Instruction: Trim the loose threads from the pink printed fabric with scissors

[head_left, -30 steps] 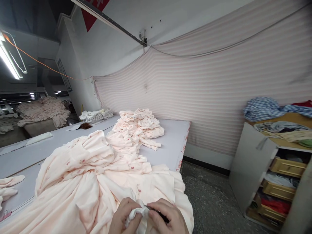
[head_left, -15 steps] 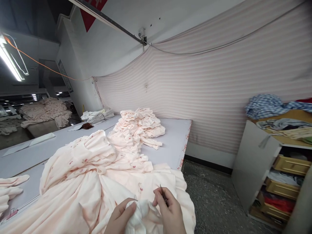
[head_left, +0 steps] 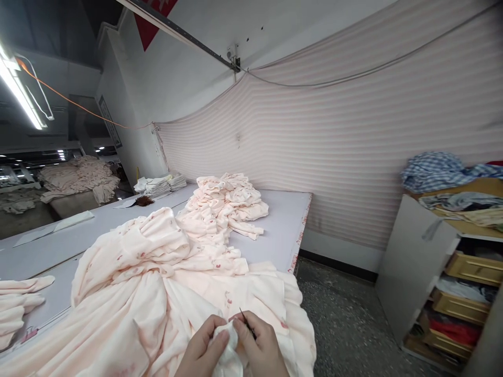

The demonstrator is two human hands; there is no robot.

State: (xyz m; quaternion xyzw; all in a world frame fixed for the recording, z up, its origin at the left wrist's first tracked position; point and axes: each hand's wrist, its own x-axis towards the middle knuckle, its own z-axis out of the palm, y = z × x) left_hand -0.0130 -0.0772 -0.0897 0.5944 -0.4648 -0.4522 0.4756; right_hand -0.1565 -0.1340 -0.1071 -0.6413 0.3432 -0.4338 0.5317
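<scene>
At six o'clock on the table (head_left: 275,230), I'm pinching a white fabric fold (head_left: 226,345) in my left hand (head_left: 200,351) while my right hand (head_left: 261,351) is closing on a thin dark tool (head_left: 247,323), most pink garments (head_left: 157,283) looking undone.

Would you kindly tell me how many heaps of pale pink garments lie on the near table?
3: the big heap under the hands, a smaller pile farther back, and a few pieces at the left edge, partly cut off.
</scene>
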